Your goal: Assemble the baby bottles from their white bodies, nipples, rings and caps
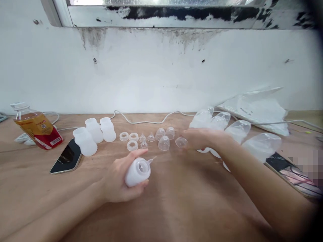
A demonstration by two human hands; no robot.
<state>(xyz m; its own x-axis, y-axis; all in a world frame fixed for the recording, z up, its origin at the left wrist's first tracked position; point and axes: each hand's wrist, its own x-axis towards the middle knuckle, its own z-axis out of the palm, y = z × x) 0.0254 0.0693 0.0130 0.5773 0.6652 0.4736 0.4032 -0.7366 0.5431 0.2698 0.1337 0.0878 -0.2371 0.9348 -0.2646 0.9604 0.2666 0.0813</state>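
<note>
My left hand [123,178] is wrapped round a white baby bottle [136,176], tilted with its top facing me. A thin translucent tip sticks out beside its collar. My right hand [198,138] reaches out to the right and grips a clear dome cap [181,142] at its fingertips. Left of that cap stand three more clear dome caps [164,143], then three clear nipples [142,137] and three white rings [132,145]. Three open white bottle bodies [85,143] stand farther left. Several capped bottles [262,147] are at the right, partly hidden behind my right arm.
At the left, a drink bottle [40,129] stands beside a dark phone [67,156]. A white cable [148,122] runs along the wall. A plastic bag [257,109] lies at the back right, and another device with a glossy screen [294,173] lies near the right edge.
</note>
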